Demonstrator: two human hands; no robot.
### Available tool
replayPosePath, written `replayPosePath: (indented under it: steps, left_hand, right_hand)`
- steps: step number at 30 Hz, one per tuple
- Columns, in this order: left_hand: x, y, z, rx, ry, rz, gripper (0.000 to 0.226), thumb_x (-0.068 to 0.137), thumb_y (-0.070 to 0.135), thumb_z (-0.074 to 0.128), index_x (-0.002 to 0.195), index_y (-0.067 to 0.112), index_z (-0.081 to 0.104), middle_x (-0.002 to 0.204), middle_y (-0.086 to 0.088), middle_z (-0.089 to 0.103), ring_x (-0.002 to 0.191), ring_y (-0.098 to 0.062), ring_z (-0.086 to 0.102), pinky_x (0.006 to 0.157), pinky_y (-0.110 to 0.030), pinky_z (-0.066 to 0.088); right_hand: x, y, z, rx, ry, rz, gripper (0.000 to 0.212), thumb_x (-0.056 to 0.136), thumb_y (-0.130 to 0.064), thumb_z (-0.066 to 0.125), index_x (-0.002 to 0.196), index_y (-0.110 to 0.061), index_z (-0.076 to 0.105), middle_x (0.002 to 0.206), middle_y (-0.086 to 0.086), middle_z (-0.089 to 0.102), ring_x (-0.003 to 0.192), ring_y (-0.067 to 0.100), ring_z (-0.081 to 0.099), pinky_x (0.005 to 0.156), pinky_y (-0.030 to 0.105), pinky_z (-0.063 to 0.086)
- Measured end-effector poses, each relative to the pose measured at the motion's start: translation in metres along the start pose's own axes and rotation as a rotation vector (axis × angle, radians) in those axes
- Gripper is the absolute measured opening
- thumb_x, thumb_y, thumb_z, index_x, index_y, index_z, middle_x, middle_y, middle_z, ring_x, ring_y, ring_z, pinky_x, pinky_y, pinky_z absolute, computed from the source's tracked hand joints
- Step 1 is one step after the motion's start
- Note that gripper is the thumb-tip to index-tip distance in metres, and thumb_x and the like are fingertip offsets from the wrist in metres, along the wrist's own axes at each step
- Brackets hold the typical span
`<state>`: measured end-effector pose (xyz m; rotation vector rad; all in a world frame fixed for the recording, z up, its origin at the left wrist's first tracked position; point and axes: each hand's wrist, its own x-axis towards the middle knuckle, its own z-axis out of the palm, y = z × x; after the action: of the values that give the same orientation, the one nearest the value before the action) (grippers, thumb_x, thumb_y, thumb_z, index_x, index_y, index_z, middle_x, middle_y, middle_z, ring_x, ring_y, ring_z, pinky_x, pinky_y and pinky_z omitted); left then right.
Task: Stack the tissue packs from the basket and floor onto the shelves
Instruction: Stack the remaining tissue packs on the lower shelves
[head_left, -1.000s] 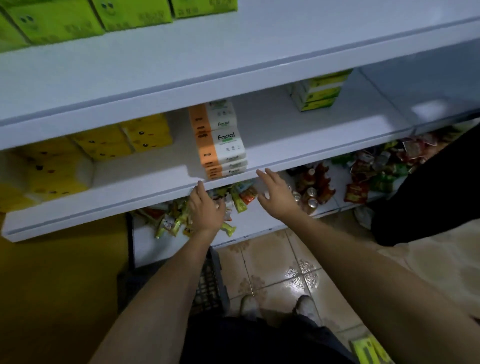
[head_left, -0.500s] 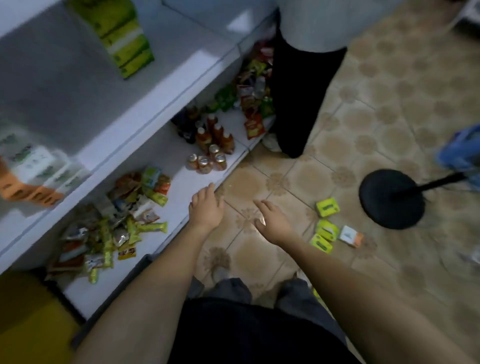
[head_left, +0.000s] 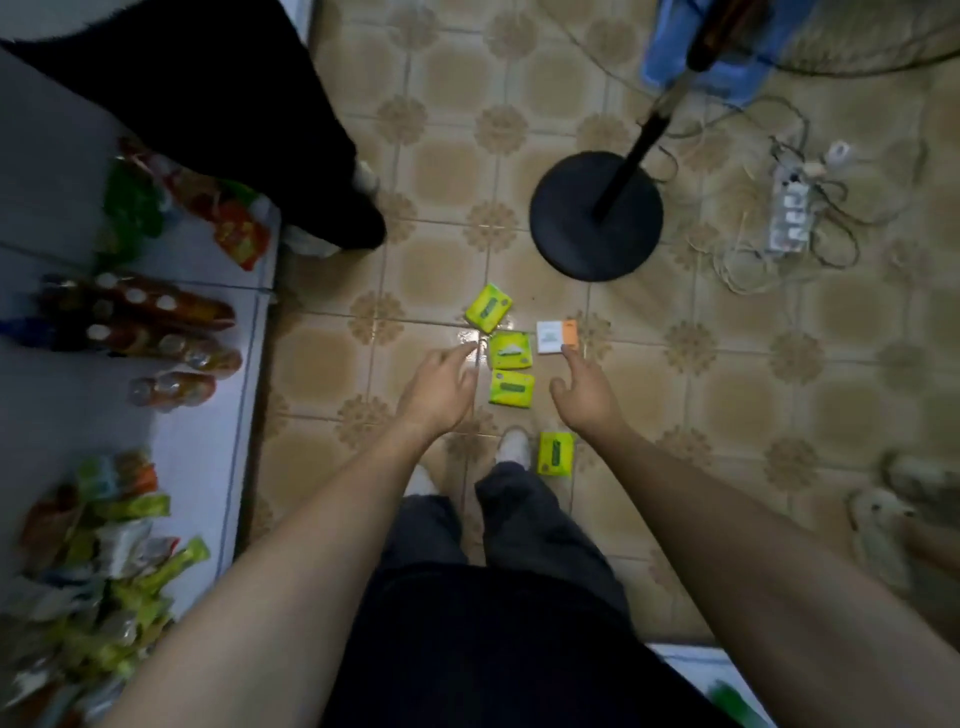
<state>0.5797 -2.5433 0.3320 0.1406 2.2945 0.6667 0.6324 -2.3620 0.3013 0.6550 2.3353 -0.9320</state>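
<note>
Several tissue packs lie on the tiled floor ahead of my feet. Three yellow-green ones form a short column: a far pack (head_left: 488, 307), a middle pack (head_left: 510, 351) and a near pack (head_left: 511, 388). A white and orange pack (head_left: 556, 336) lies to their right, and another yellow-green pack (head_left: 556, 453) sits beside my right shoe. My left hand (head_left: 441, 387) hovers open just left of the column, fingers extended. My right hand (head_left: 584, 389) is open too, its index finger pointing at the white and orange pack. Both hands are empty.
The bottom shelf (head_left: 202, 447) runs along the left, carrying bottles (head_left: 156, 332) and snack packets (head_left: 104, 545). Another person's dark trouser leg (head_left: 249, 119) stands at the far left. A black fan base (head_left: 596, 215) and a power strip (head_left: 789, 215) with cables lie on the floor beyond.
My view has swung from the shelves down to the floor. Both hands have dropped from the shelf edge and now reach over the packs on the tiles.
</note>
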Motion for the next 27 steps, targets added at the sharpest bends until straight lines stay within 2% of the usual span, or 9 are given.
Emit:
replayPosePath:
  steps: [3,7,14,17,20,22,24,26,27]
  left_hand:
    - [0.065,0.012,0.041,-0.029,-0.101,-0.029,0.047,0.098,0.021,0.039,0.144,0.018,0.032,0.140,-0.016,0.039,0.126,-0.031,0.043,0.102,-0.034,0.034]
    - [0.178,-0.013,0.127,-0.070,-0.145,-0.013,0.049,0.092,0.018,0.044,0.141,0.013,0.039,0.127,-0.024,0.048,0.113,-0.039,0.050,0.095,-0.039,0.042]
    - [0.371,-0.103,0.299,-0.007,-0.183,0.068,0.054,0.092,0.005,0.047,0.143,0.015,0.034,0.133,-0.022,0.043,0.119,-0.033,0.046,0.095,-0.030,0.034]
    - [0.463,-0.131,0.354,0.173,-0.114,0.195,0.051,0.092,0.019,0.038,0.142,0.013,0.035,0.131,-0.020,0.049,0.122,-0.032,0.043,0.100,-0.031,0.028]
    - [0.520,-0.137,0.375,0.366,-0.027,0.283,0.071,0.077,0.044,0.016,0.141,0.021,0.037,0.130,-0.012,0.055,0.124,-0.031,0.044,0.110,-0.038,0.022]
    - [0.545,-0.140,0.395,0.389,-0.104,0.234,0.064,0.085,0.047,0.025,0.145,0.025,0.029,0.133,-0.013,0.053,0.129,-0.031,0.040,0.113,-0.037,0.015]
    - [0.548,-0.138,0.401,0.271,-0.153,0.171,0.060,0.090,0.040,0.038,0.145,0.021,0.027,0.137,-0.013,0.049,0.131,-0.029,0.038,0.112,-0.031,0.013]
    - [0.544,-0.129,0.397,-0.094,-0.175,0.078,0.063,0.089,0.028,0.051,0.145,0.017,0.027,0.136,-0.014,0.049,0.127,-0.030,0.044,0.112,-0.034,0.026]
    - [0.537,-0.123,0.391,-0.289,-0.186,0.033,0.066,0.088,0.022,0.055,0.146,0.017,0.025,0.135,-0.016,0.048,0.123,-0.030,0.048,0.107,-0.037,0.036]
  right_hand:
    - [0.046,0.043,0.000,0.068,0.034,0.088,0.053,0.092,-0.014,0.046,0.143,-0.011,0.033,0.135,0.022,0.045,0.122,0.035,0.043,0.099,0.037,0.036]
    - [0.139,0.121,0.041,0.070,0.036,0.159,0.054,0.094,-0.014,0.043,0.145,-0.014,0.027,0.144,0.014,0.037,0.130,0.030,0.036,0.103,0.035,0.031]
    - [0.326,0.264,0.170,0.146,0.109,0.227,0.054,0.092,-0.008,0.045,0.144,-0.009,0.029,0.136,0.020,0.045,0.127,0.032,0.038,0.098,0.033,0.033]
    - [0.404,0.311,0.224,0.207,0.158,0.213,0.051,0.091,-0.019,0.041,0.142,-0.013,0.033,0.135,0.017,0.046,0.126,0.032,0.039,0.094,0.031,0.034]
    - [0.444,0.324,0.236,0.282,0.180,0.195,0.055,0.094,-0.016,0.044,0.145,-0.012,0.025,0.144,0.013,0.034,0.138,0.030,0.021,0.104,0.036,0.027]
    - [0.465,0.333,0.247,0.403,0.187,0.237,0.061,0.094,-0.011,0.044,0.148,-0.013,0.015,0.148,0.011,0.028,0.139,0.026,0.021,0.106,0.035,0.027]
    - [0.468,0.329,0.253,0.576,0.199,0.281,0.062,0.092,-0.003,0.044,0.147,-0.014,0.018,0.135,0.007,0.039,0.121,0.018,0.040,0.094,0.029,0.037]
    - [0.459,0.322,0.250,0.698,0.248,0.319,0.061,0.090,0.002,0.044,0.145,-0.014,0.025,0.123,0.004,0.044,0.108,0.015,0.047,0.083,0.025,0.041]
    - [0.451,0.317,0.246,0.737,0.280,0.337,0.060,0.089,0.002,0.045,0.144,-0.014,0.026,0.126,0.006,0.045,0.108,0.016,0.048,0.082,0.024,0.042]
